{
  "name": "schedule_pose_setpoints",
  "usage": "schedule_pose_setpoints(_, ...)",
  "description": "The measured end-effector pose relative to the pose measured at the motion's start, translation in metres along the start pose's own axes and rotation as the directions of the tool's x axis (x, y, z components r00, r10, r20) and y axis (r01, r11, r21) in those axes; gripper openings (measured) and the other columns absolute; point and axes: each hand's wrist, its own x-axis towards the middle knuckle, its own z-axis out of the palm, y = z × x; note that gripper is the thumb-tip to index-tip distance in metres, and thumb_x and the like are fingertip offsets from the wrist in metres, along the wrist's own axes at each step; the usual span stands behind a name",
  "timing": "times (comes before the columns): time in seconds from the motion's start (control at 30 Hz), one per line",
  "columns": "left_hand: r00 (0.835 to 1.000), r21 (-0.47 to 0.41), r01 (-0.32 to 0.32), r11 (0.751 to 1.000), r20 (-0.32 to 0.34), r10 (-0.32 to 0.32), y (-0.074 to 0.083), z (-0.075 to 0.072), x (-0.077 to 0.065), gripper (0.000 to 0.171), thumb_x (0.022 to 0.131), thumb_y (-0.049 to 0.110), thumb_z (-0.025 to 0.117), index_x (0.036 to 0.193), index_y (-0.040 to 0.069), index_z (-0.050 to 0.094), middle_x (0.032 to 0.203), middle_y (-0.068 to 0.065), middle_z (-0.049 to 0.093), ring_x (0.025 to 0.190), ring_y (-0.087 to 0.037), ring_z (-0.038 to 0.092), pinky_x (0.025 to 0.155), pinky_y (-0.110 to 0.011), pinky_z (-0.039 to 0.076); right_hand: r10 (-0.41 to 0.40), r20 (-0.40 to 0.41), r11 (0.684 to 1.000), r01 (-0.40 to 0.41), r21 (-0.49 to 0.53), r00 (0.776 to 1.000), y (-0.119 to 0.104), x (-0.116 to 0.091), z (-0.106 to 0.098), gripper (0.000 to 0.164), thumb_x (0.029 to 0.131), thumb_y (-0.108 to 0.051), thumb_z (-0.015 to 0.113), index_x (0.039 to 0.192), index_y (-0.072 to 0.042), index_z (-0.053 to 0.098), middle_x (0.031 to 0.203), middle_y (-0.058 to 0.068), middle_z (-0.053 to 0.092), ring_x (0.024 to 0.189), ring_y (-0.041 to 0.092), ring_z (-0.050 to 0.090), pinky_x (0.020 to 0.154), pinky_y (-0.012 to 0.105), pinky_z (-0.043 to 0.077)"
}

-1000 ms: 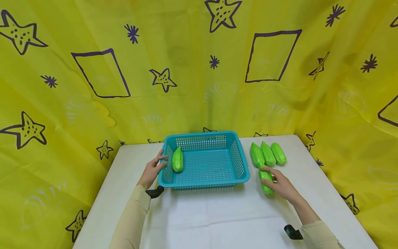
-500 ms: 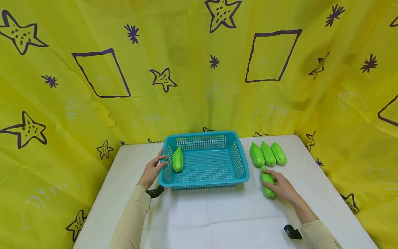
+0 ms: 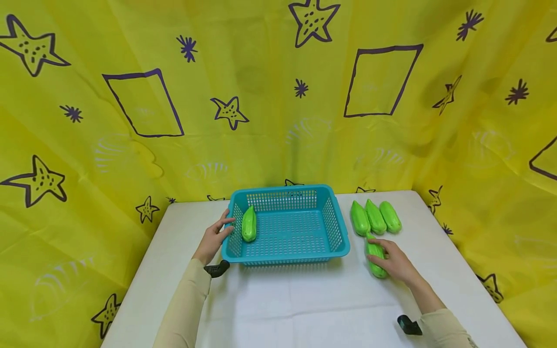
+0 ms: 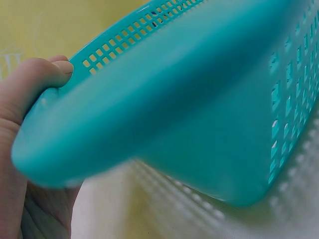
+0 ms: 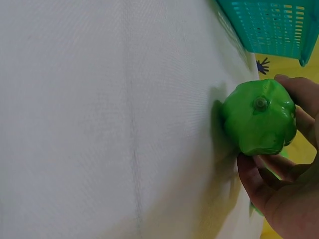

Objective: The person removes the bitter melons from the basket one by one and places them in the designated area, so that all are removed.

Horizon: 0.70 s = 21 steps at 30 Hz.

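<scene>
A turquoise perforated plastic basket [image 3: 285,257] stands on the table, with one long green vegetable [image 3: 249,224] lying inside at its left end. My left hand [image 3: 212,240] grips the basket's left rim. The thumb [image 4: 37,82] lies over that rim in the left wrist view, and the other fingers are largely hidden below. On the right, my right hand [image 3: 393,258] holds a glossy green gourd-like vegetable [image 5: 256,124] between thumb and fingers, low over or on the table. Its pointed tip is close to the nearest of three similar vegetables [image 3: 359,218] lying side by side behind it.
A white cloth [image 3: 296,309] covers the table. Yellow curtains [image 3: 270,145] with dark star drawings hang behind and at both sides. Black wrist-camera mounts [image 3: 409,325] stick out beside the sleeves.
My right hand and its green vegetable have shifted slightly toward me and to the right, mostly in the first half second. The left hand and basket stay in place.
</scene>
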Motion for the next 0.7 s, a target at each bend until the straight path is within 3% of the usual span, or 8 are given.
schedule_pose_setpoints(0.33, 1.0, 0.0, 0.009, 1.0, 0.005, -0.009, -0.003, -0.001, 0.001, 0.043, 0.102, 0.015, 0.052, 0.142, -0.001, 0.047, 0.163, 0.003, 0.013, 0.15, -0.027, 0.0, 0.118, -0.052, 0.014, 0.055, 0.014, 0.998, -0.055, 0.018, 0.998, 0.0, -0.001, 0.001, 0.052, 0.093, -0.025, 0.069, 0.134, 0.003, 0.054, 0.133, 0.032, 0.048, 0.123, 0.05, 0.043, 0.097, 0.065, 0.038)
schedule_pose_setpoints(0.57, 1.0, 0.031, -0.004, 1.0, -0.031, 0.005, -0.027, -0.002, 0.013, 0.041, 0.102, 0.021, 0.055, 0.14, 0.007, 0.052, 0.162, 0.01, 0.017, 0.15, -0.023, 0.003, 0.118, -0.052, 0.015, 0.039, 0.012, 0.998, -0.04, 0.044, 0.999, 0.004, -0.001, 0.002, 0.051, 0.093, -0.024, 0.068, 0.135, 0.003, 0.053, 0.135, 0.032, 0.046, 0.124, 0.051, 0.041, 0.098, 0.066, 0.037)
schedule_pose_setpoints(0.7, 0.999, 0.051, 0.0, 0.999, -0.044, 0.003, -0.032, -0.003, 0.016, 0.04, 0.101, 0.025, 0.056, 0.139, 0.011, 0.054, 0.161, 0.013, 0.019, 0.15, -0.021, 0.005, 0.118, -0.051, 0.017, 0.035, 0.017, 0.998, -0.036, 0.055, 0.999, 0.003, 0.0, 0.001, 0.052, 0.093, -0.024, 0.068, 0.135, 0.002, 0.052, 0.135, 0.032, 0.045, 0.125, 0.051, 0.04, 0.098, 0.067, 0.036)
